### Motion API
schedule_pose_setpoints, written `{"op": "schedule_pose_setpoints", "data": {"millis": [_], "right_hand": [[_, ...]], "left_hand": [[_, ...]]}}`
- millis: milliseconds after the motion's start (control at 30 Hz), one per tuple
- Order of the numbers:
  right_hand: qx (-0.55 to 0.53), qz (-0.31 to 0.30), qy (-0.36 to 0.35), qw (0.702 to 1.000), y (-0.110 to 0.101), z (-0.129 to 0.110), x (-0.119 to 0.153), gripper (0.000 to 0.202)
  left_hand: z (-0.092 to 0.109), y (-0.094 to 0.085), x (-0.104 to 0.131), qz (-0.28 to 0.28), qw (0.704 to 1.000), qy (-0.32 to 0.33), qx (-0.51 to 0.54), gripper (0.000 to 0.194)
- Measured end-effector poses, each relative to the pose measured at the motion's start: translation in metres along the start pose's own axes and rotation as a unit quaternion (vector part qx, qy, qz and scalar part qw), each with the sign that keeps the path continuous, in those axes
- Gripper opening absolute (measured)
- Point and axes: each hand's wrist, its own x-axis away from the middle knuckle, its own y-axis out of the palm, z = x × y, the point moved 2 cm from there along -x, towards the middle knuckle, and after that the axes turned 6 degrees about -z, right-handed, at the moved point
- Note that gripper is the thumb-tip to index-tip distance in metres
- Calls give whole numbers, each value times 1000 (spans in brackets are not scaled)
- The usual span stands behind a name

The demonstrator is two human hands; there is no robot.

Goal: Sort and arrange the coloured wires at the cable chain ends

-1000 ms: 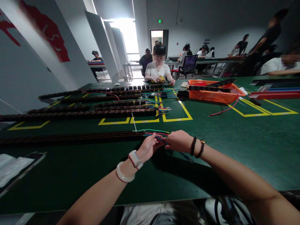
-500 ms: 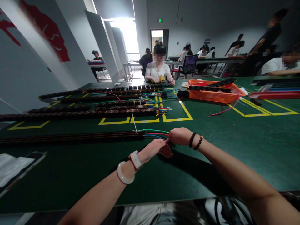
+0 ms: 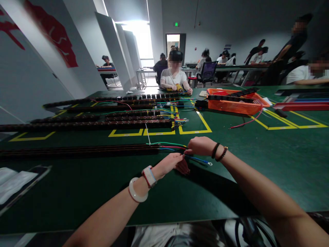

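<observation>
A long black cable-chain bundle (image 3: 84, 150) lies across the table in front of me. Green, red and blue wires (image 3: 172, 146) come out of its right end. My left hand (image 3: 174, 163) pinches the blue wire between thumb and forefinger, its other fingers curled below. The blue wire's tail (image 3: 199, 159) runs on to the right and ends in a ring terminal (image 3: 210, 164). My right hand (image 3: 202, 145) is closed around the wires just above the left fingertips; its fingers hide their ends. A thin white cable tie (image 3: 147, 133) stands up from the bundle near the wire exit.
Further back lie more black cable-chain bundles (image 3: 89, 125) over yellow tape outlines (image 3: 196, 131). An orange basket (image 3: 235, 107) holds black chain pieces. Paper in a tray (image 3: 19, 187) lies at the left. A co-worker (image 3: 174, 77) sits opposite, holding a yellow tool.
My right hand has shifted slightly right and up. The blue wire's tail with its ring terminal now shows below the right hand. My left hand has stayed nearly in place.
</observation>
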Motion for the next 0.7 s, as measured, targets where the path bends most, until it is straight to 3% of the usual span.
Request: {"op": "schedule_pose_setpoints", "data": {"millis": [167, 233, 300, 433, 700], "right_hand": [[-133, 137, 0, 982, 2, 17, -23, 34], [-220, 166, -42, 960, 9, 20, -38, 33], [-305, 165, -102, 932, 19, 19, -52, 34], [-399, 120, -148, 897, 38, 15, -70, 39], [-377, 56, -104, 919, 42, 2, -71, 48]], "left_hand": [[-2, -3, -1, -12, 1000, 2, -15, 45], [-2, -3, 0, -12, 1000, 4, -18, 45], [-1, -2, 0, -8, 1000, 5, -19, 45], [-1, -2, 1, -7, 1000, 3, -19, 46], [-6, -3, -2, -1, 1000, -7, -15, 46]]}}
